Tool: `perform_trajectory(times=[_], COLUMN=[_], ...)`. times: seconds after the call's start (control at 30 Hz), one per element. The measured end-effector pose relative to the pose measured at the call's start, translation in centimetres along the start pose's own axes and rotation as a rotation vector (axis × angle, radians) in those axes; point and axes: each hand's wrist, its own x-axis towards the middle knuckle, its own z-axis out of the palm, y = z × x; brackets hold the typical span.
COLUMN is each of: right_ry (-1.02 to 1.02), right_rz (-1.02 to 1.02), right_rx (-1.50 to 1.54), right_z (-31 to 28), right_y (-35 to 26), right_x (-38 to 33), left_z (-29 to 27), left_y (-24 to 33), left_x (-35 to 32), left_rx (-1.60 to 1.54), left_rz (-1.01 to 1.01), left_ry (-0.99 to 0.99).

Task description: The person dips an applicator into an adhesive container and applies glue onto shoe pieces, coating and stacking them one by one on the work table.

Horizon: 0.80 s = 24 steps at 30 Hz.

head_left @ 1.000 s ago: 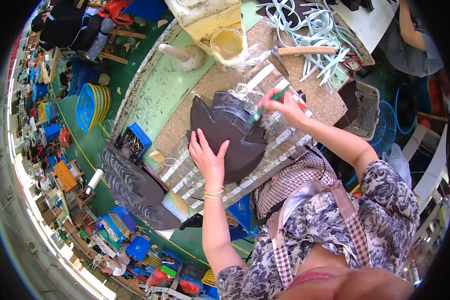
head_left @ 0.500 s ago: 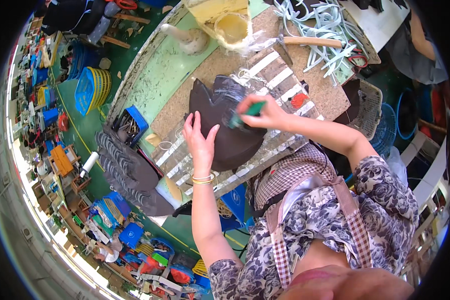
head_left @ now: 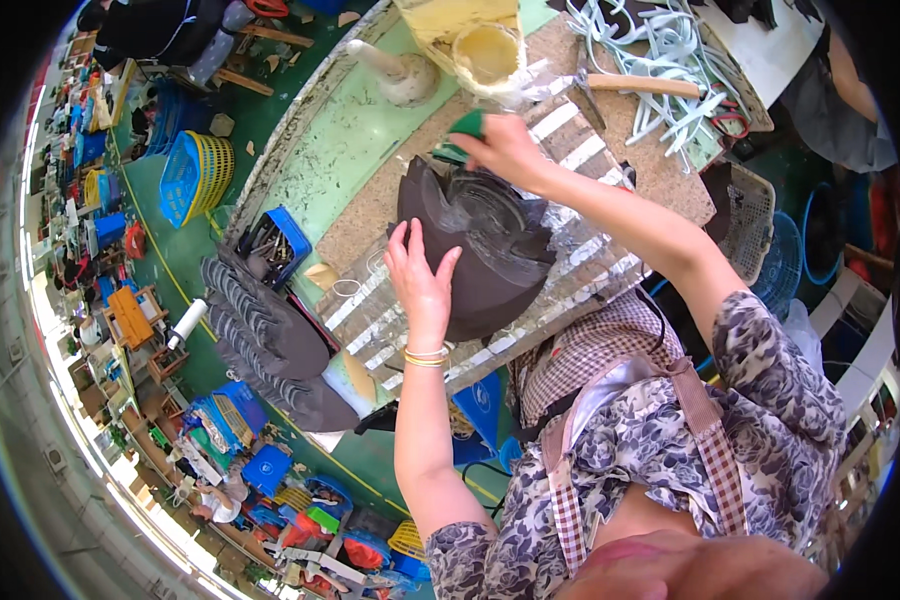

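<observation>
A stack of dark brown, curved cut pieces (head_left: 480, 285) lies on a striped board (head_left: 610, 240) in front of me. Glossy wet-looking smears run across its upper right part. My left hand (head_left: 420, 280) rests on the left side of the pieces, fingers spread, holding nothing. In my right hand (head_left: 510, 150) is a green brush (head_left: 466, 136), gripped above the far edge of the pieces; its working end is partly hidden. Beyond it stands a pot of pale yellowish paste (head_left: 487, 55) with a coated rim.
A hammer (head_left: 640, 85) and pale blue strips (head_left: 660, 110) lie at the far right. A whitish bottle (head_left: 400, 75) stands on the green tabletop. At left are a blue tool box (head_left: 275, 250) and overlapping rows of similar brown pieces (head_left: 270, 345). A perforated crate (head_left: 745, 215) stands right of the table.
My right hand has moved the green brush away from me, from the middle of the pieces to their far edge. The smeared area looks larger. My left hand stays on the pieces.
</observation>
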Motion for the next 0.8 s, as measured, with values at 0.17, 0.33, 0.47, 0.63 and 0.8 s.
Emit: perform_trajectory(times=[0.17,0.33,0.47,0.63,0.8], right_ry=[-0.054,0.057,0.116,0.170,-0.244], right_rz=[0.143,0.056,0.221,0.318,0.273], right_rx=[0.205,0.146,0.221,0.409,0.358], right_z=[-2.4,-3.5,-4.3,-7.1,-6.0], right_y=[-2.4,-2.0,0.1,-0.4,-3.4], right_x=[-4.4,-5.7,-5.2,-5.0,-6.0], left_z=[-0.5,-0.3,0.0,0.7,1.4], left_y=[0.2,0.3,0.8,-2.3,-1.5], left_x=[0.4,0.4,1.1,-0.7,-0.3], left_rx=[-0.003,0.029,-0.211,-0.228,-0.160], left_rz=[0.034,0.048,-0.114,0.370,0.400], left_ry=[0.054,0.013,0.087,0.189,0.230])
